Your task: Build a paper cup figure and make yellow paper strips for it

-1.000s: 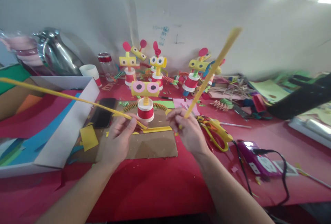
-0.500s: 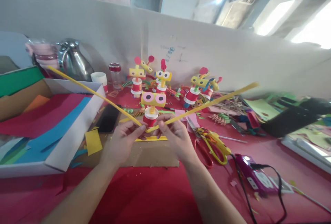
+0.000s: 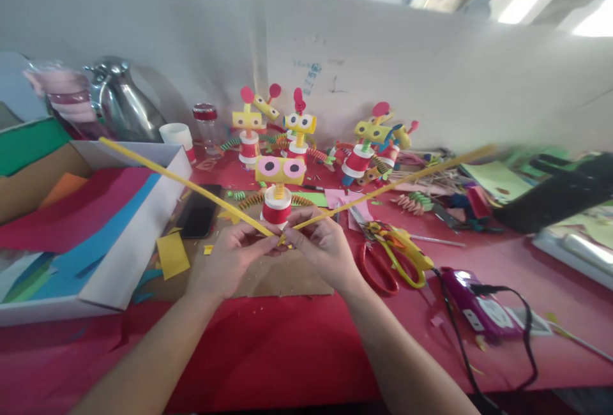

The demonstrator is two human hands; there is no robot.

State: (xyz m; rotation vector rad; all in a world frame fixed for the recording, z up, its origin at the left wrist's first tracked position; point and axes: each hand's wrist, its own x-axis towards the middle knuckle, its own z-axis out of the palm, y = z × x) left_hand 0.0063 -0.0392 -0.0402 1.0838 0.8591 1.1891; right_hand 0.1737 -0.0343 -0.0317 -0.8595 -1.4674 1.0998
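Note:
My left hand (image 3: 238, 255) pinches the inner end of one yellow paper strip (image 3: 186, 183), which slants up to the left. My right hand (image 3: 322, 248) pinches a second yellow paper strip (image 3: 383, 189), slanting up to the right. Their near ends meet between my fingertips in a wide V; whether they are joined I cannot tell. Just behind my fingers stands a paper-cup robot figure (image 3: 278, 206) with a yellow tube head, pink-rimmed eyes and folded spring arms. A brown cardboard sheet (image 3: 282, 281) lies beneath my hands.
Several similar paper figures (image 3: 249, 143) stand along the wall. At left is a white box (image 3: 108, 274) of coloured paper, with a black phone (image 3: 198, 214) beside it. Red-handled scissors (image 3: 378, 268), a yellow glue gun (image 3: 407, 249) and a purple power strip (image 3: 481, 303) lie at right.
Both hands have drawn the strips' near ends closer together, so that they now touch or overlap. The view has tilted down slightly.

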